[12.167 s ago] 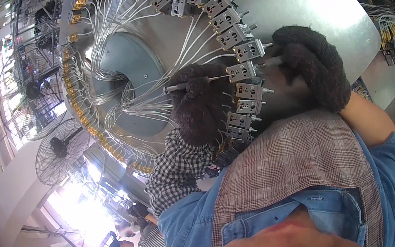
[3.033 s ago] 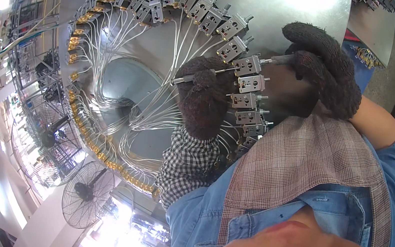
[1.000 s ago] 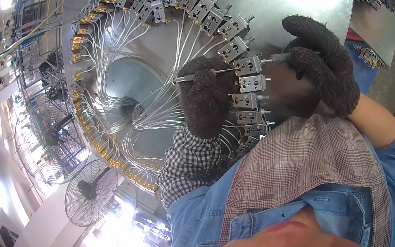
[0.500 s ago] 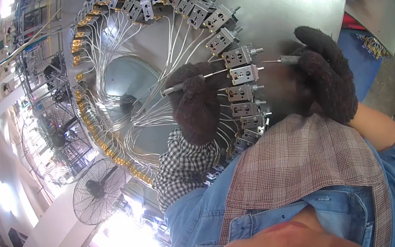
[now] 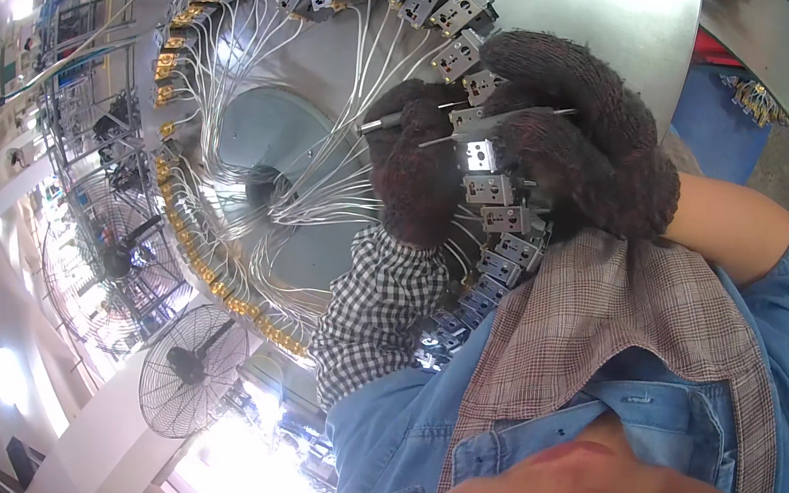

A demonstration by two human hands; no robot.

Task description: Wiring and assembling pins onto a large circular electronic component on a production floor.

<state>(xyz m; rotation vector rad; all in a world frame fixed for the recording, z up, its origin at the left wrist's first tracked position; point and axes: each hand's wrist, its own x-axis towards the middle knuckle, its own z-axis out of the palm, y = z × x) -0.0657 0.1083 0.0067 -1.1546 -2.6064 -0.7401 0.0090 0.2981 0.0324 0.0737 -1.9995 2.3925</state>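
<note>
My left hand (image 5: pixel 415 174), in a dark knitted glove with a checkered sleeve, is closed on a slim metal rod (image 5: pixel 381 125). It is just inside a curved row of grey metal switch-like boxes with short shafts. My right hand (image 5: pixel 596 139), gloved alike, is closed round a slim pointed metal tool (image 5: pixel 507 124). The tool's point reaches left over the row, close to my left fingers. Just below the tool is a bright metal box (image 5: pixel 477 155). My right glove covers part of the row, so I cannot tell whether the tool touches a box.
The boxes ring a round metal turntable (image 5: pixel 312 149), with white wires (image 5: pixel 319 206) running to its centre. Brass-coloured parts (image 5: pixel 208 279) line its left and lower rim. A caged fan (image 5: pixel 188 364) stands at lower left. A blue panel (image 5: pixel 725 121) is at upper right.
My right hand has moved left with its pointed tool, now over the row of boxes beside my left hand. My left hand has shifted slightly up and right. The ring of boxes appears shifted right.
</note>
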